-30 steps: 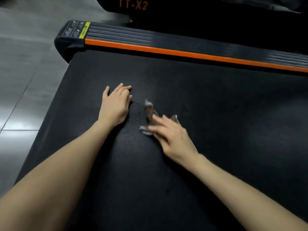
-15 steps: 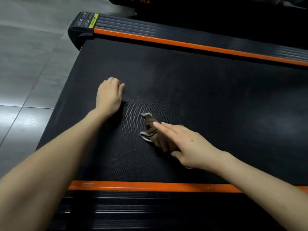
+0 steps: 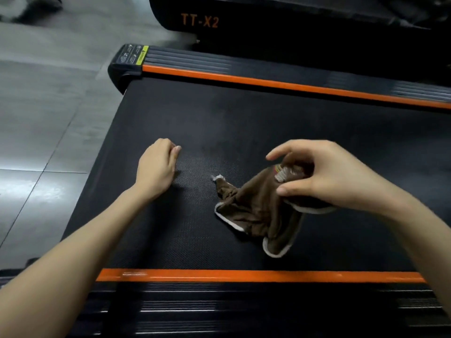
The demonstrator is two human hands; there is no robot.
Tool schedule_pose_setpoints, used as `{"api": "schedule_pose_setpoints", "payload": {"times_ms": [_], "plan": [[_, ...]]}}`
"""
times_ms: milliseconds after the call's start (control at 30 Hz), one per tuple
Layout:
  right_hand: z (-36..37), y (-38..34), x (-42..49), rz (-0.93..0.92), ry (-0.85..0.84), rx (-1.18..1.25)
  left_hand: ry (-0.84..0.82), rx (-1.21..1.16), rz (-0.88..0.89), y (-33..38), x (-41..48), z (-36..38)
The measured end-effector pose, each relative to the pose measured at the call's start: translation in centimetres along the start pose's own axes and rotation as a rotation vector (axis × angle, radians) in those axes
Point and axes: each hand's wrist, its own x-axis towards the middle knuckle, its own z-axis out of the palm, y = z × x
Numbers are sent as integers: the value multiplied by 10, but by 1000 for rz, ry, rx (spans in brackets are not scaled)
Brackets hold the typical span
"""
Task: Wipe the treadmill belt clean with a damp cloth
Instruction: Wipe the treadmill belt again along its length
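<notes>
The right hand (image 3: 336,174), flat on the cloth (image 3: 256,206) a moment ago, now grips its bunched top at the middle of the belt (image 3: 268,123), likely regathering it for another stroke. The left hand (image 3: 156,167) rests clenched, empty.

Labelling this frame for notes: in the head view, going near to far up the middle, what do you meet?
Near rail → near orange stripe → cloth on the belt → far orange stripe → TT-X2 lettering.
</notes>
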Motion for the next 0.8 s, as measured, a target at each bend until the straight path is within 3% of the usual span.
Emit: {"api": "schedule_pose_setpoints", "payload": {"times_ms": [67, 167, 300, 467, 633, 733, 800], "plan": [[15, 2, 23, -12, 16, 38, 1, -7, -13, 1, 1, -1], [61, 19, 50, -69, -8, -149, -4, -8, -64, -2, -3, -1], [108, 40, 44, -107, 245, -364, -15, -1, -117, -11, -11, 1], [171, 65, 45, -112, -78, -538, -21, 12, -110, -14, -18, 9], [165, 88, 72, -163, -38, -571, -20, 60, -66, -24, -18, 16], [155, 87, 88, -32, 23, -468, -54, 53, -36, -29, -24, 22], [162, 87, 80, -101, 61, -434, -82, 41, -13, -33, -28, 26]]}}
